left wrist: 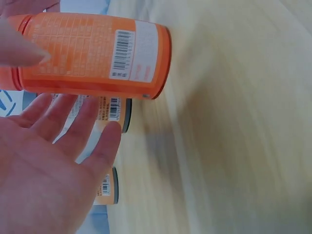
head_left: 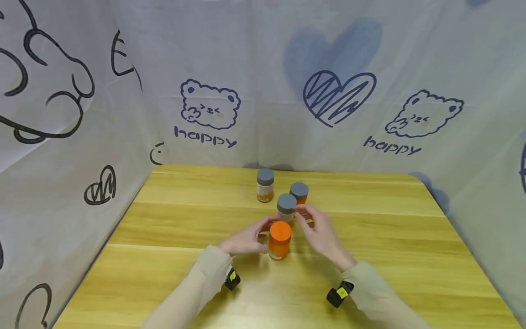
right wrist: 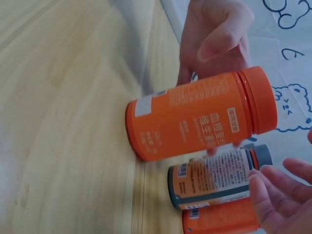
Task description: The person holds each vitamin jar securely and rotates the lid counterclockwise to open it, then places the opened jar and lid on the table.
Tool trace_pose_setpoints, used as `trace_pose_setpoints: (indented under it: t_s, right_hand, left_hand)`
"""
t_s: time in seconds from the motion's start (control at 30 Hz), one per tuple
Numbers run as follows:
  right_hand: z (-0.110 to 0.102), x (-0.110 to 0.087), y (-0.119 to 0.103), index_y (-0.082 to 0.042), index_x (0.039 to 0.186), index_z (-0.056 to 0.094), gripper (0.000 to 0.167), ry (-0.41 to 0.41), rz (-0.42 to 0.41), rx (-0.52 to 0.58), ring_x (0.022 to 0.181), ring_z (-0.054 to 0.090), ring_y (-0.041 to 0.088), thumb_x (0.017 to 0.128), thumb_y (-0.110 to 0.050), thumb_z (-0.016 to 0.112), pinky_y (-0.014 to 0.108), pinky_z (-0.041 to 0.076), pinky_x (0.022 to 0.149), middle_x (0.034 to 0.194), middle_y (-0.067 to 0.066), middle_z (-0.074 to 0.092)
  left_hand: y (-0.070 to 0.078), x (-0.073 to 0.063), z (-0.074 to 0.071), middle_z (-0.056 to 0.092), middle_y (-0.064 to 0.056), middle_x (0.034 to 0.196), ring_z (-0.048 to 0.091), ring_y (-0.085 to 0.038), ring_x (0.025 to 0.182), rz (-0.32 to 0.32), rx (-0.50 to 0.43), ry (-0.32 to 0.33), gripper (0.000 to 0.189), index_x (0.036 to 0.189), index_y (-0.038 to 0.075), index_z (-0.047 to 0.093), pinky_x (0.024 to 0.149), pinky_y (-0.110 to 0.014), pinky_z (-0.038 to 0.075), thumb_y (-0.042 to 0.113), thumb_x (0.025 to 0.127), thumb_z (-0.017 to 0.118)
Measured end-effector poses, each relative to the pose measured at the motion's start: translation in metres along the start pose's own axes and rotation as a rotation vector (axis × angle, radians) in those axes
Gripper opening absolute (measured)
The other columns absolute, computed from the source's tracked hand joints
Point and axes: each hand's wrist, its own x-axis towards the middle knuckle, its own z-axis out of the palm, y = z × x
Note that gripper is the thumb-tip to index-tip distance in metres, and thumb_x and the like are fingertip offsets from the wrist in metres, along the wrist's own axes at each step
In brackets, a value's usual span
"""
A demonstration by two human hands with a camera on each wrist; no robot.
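Note:
An orange bottle with an orange cap point(head_left: 280, 242) stands upright on the table, nearest to me. My left hand point(head_left: 245, 238) is around its left side, fingers extended behind it and the thumb apart from them. In the right wrist view that thumb stands off the bottle's surface. Just behind is a grey-capped bottle point(head_left: 286, 203) with a white and orange label. My right hand point(head_left: 321, 233) is at its right side, fingers loosely bent, fingertips close to the cap point(right wrist: 263, 156). Close behind that one stands an orange bottle with a grey cap point(head_left: 299, 191), partly hidden.
Another grey-capped bottle point(head_left: 265, 186) stands farther back, left of the others. The wooden table point(head_left: 172, 219) ends at a white cloth point(head_left: 263, 55) with blue drawings, which hangs behind it and along both sides.

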Motion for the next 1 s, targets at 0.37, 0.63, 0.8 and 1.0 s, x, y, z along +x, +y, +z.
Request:
trace_pose_setpoints:
  t_s: [0.37,0.63,0.8,1.0]
  right_hand:
    - [0.007,0.001,-0.001,-0.001,0.126,0.062,0.030,-0.060,0.093,0.039,0.096,0.067,0.036,0.106,-0.018,0.047,0.026,0.054,0.078,0.113,0.022,0.069]
    - [0.011,0.000,0.000,-0.004,0.123,0.064,0.027,-0.049,0.091,-0.017,0.097,0.065,0.025,0.105,-0.018,0.050,0.031,0.054,0.081,0.112,0.015,0.069]
    - [0.013,0.000,0.001,-0.004,0.121,0.065,0.026,-0.043,0.095,-0.017,0.097,0.065,0.024,0.104,-0.017,0.050,0.031,0.053,0.081,0.112,0.015,0.069]
    - [0.012,-0.003,0.001,-0.004,0.121,0.066,0.026,-0.046,0.090,-0.013,0.096,0.065,0.025,0.105,-0.019,0.050,0.027,0.052,0.079,0.110,0.014,0.069]
  left_hand:
    - [0.004,0.001,0.010,0.044,-0.009,0.155,0.042,-0.029,0.144,-0.085,0.059,-0.008,0.088,0.157,0.014,0.027,0.120,-0.053,0.031,0.015,0.084,0.075]
    - [-0.001,0.006,0.019,0.057,-0.009,0.142,0.054,-0.026,0.133,-0.090,0.105,0.054,0.078,0.150,0.014,0.038,0.116,-0.050,0.037,0.015,0.084,0.080]
    - [-0.007,0.009,0.024,0.061,-0.009,0.137,0.057,-0.026,0.127,-0.080,0.119,0.101,0.074,0.146,0.012,0.044,0.114,-0.049,0.040,0.014,0.083,0.082]
    - [-0.005,0.010,0.029,0.063,-0.011,0.133,0.060,-0.027,0.123,-0.092,0.103,0.123,0.069,0.143,0.008,0.047,0.111,-0.050,0.042,0.014,0.083,0.082]
